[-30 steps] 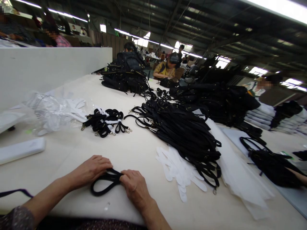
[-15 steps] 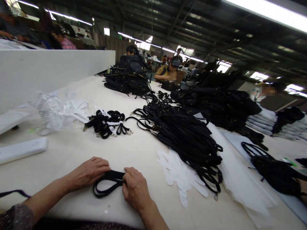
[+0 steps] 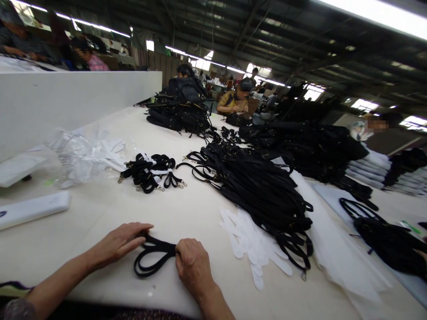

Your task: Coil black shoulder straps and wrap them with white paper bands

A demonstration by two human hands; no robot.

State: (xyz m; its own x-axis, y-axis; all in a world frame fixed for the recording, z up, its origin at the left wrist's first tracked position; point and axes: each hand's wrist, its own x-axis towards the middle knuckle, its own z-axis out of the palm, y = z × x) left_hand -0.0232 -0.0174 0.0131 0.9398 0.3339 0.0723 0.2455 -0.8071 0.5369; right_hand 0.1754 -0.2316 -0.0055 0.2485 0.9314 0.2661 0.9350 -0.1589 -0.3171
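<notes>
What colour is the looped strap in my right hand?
The looped strap is black; the head view shows it best.

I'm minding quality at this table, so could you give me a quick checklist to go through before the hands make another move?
1. Right hand secure on the black strap: ok, closed over its gathered end.
2. Left hand secure on the strap: cannot tell; its fingers are outstretched at the other end, contact partly hidden.
3. Strap folded into loops: ok, loops show between the hands.
4. Strap's metal clips in view: not ok, none shows on it.
5. Strap separate from the large strap pile: ok, a gap of tabletop lies between.
6. White strips untouched by the hands: ok.
</notes>
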